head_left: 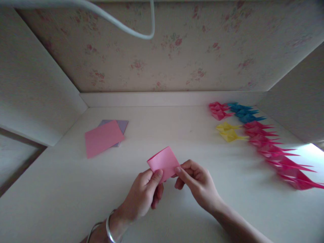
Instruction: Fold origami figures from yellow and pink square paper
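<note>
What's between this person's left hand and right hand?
The head view shows folded pink paper between the left hand and the right hand, with both thumbs pressing on it.

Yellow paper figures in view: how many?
2: a rear yellow figure and a front yellow figure, both just left of the dark-pink figures. None seem hidden.

the folded pink piece looks like smooth paper, pretty much matt. same deal with the loose pink sheet and the purple sheet, just plain matt paper. pointy folded figures are thin creased paper, a bit shiny tbh. bangle is polished metal, cable looks like smooth plastic, tabletop smooth with a soft sheen, wallpaper matt.
</note>
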The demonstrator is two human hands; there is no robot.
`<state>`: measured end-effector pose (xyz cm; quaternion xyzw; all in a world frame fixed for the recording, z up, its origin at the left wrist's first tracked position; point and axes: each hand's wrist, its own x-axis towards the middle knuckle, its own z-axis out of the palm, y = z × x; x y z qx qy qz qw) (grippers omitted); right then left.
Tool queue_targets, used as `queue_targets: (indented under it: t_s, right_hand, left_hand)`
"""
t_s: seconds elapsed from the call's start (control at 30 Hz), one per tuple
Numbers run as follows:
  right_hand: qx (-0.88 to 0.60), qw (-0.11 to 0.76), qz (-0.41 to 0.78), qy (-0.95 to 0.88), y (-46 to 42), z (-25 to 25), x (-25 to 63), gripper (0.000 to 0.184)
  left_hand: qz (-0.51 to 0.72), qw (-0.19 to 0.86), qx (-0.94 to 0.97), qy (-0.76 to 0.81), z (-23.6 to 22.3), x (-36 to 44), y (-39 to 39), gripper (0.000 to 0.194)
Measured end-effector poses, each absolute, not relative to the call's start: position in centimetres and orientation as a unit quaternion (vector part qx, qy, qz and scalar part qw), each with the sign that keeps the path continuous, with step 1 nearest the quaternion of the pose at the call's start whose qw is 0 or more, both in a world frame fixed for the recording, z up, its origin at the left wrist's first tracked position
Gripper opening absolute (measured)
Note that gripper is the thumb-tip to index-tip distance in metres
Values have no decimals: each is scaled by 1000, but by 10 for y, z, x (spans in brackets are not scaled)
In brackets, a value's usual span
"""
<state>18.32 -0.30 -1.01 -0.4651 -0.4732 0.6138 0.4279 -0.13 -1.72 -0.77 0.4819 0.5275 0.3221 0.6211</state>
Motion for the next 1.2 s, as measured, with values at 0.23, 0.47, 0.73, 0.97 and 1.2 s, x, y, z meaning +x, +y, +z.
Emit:
queue_targets:
  t_s: [0.23,0.47,0.73,0.97,1.2]
  right_hand:
    - [-416,359,678,-489,-6,-11,180,32]
    - [-406,317,694,-503,-11,-11,176,31]
    - [-436,361,667,-485,-6,-9,178,33]
    - [-484,431,608,-459,-1,-12,181,34]
    - [-457,403,646,-460,-4,-10,180,34]
  left_hand:
    - [409,543,443,584,-3,-4,-14,49]
    - [433,467,466,615,-5,-3,-12,48]
    - [446,532,428,579,-5,-4,-13,39]
    - [419,446,573,546,-11,-3,-18,65]
    - [405,381,638,533,-9,-9,-15,46]
